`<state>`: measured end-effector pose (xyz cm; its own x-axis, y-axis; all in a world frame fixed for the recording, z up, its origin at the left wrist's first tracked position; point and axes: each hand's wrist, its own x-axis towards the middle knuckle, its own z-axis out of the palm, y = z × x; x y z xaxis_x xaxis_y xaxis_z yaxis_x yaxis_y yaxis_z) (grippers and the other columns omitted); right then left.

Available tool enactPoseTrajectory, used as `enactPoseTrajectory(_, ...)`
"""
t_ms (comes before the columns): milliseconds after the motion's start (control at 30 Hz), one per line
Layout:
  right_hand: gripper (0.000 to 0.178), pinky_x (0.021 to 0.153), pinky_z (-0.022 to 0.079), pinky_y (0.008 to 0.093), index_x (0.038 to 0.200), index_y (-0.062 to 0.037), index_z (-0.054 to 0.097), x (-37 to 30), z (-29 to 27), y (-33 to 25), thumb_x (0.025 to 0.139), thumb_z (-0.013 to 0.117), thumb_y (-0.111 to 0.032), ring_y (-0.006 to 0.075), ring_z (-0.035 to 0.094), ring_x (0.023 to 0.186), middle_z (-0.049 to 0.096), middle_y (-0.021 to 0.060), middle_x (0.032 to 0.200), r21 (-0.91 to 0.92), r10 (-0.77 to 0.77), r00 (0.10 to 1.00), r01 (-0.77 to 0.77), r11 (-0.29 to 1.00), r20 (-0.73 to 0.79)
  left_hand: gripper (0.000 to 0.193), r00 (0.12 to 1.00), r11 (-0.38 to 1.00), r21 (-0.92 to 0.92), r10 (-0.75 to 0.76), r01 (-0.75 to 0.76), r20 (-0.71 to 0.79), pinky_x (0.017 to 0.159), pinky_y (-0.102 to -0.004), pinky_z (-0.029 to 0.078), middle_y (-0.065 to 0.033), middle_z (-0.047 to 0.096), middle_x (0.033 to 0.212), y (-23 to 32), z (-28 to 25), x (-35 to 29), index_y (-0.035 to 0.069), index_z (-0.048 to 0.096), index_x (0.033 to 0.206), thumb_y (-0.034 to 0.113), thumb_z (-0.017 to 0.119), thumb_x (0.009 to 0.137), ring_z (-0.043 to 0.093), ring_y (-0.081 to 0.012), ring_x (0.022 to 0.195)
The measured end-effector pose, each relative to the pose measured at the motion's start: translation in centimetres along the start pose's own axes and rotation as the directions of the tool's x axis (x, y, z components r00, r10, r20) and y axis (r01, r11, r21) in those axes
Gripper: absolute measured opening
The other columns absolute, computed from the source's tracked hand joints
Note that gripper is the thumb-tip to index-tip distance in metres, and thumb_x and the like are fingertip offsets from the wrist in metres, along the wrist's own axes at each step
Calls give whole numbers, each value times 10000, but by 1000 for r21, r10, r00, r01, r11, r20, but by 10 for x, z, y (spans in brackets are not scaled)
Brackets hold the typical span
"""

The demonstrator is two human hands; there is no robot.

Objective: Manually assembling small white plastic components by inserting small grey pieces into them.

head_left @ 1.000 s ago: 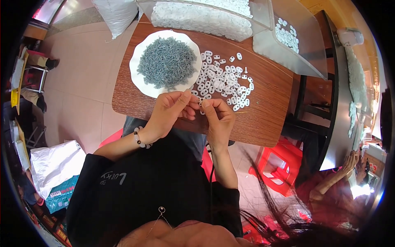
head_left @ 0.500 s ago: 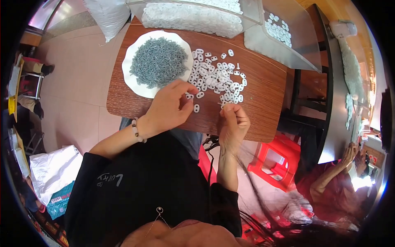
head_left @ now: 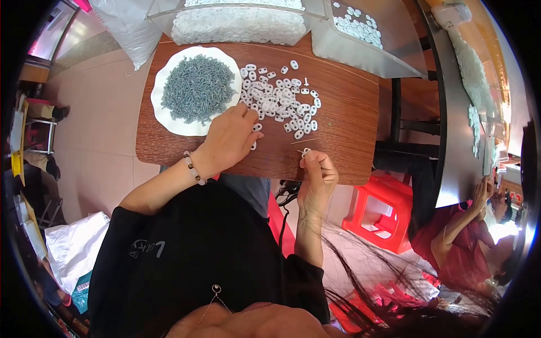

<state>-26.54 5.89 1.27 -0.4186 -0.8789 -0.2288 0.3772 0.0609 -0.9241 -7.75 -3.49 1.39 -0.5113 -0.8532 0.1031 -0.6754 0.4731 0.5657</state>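
My right hand (head_left: 319,172) is closed near the table's front edge, thumb and index finger pinching a small white oval two-holed plate (head_left: 306,151). Any smaller part in that pinch is too small to make out. Over the near left edge of a loose pile of similar white plates (head_left: 274,102) is my left hand (head_left: 225,141), thumb and index finger apart. One white plate (head_left: 257,128) lies between these fingertips, and another partly shows by the thumb. Beside this hand, a white wavy-rimmed dish (head_left: 160,115) holds a heap of small grey screw-like pieces (head_left: 198,87).
A clear bin (head_left: 239,25) of white pieces and a second translucent bin (head_left: 360,56) stand along the far side of the brown table (head_left: 349,121). A red stool (head_left: 377,219) is at the right. Farther right, another person (head_left: 456,242) works at a dark table.
The view has shifted, so the table sits farther left in it. My left wrist has moved right relative to the table. My right hand has drawn slightly away from the pile, the white plate in its pinch.
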Motion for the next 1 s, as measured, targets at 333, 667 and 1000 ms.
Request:
enactPoseTrajectory(333, 111, 686, 403, 212, 883, 15, 626, -4, 12, 3, 881, 645, -94, 90, 514, 723, 596, 24, 783, 20, -2, 997, 0, 1000, 72, 132, 988, 995, -83, 39, -52, -148, 652, -385, 469, -126, 567, 814, 7, -3, 5, 33, 585, 871, 73, 659, 769, 585, -321, 794)
enactPoseTrajectory(667, 104, 687, 405, 215, 872, 3, 626, -1, 32, -3, 882, 645, -99, 85, 518, 722, 594, 18, 778, 14, 2, 992, -4, 1000, 128, 296, 912, 233, -889, -222, 393, 345, 685, -215, 510, -71, 678, 887, -6, -16, -16, -38, 623, 1154, 49, 648, 872, 613, -84, 734)
enactPoseTrajectory(1000, 74, 683, 408, 202, 871, -18, 624, -2, 63, 5, 884, 640, -89, 75, 527, 722, 599, 5, 782, 1, 80, 967, -82, 997, 242, 275, 905, 154, -932, -332, 329, 265, 700, -196, 510, -69, 685, 855, -1, -35, -38, -37, 639, 1123, 106, 651, 889, 620, -71, 736)
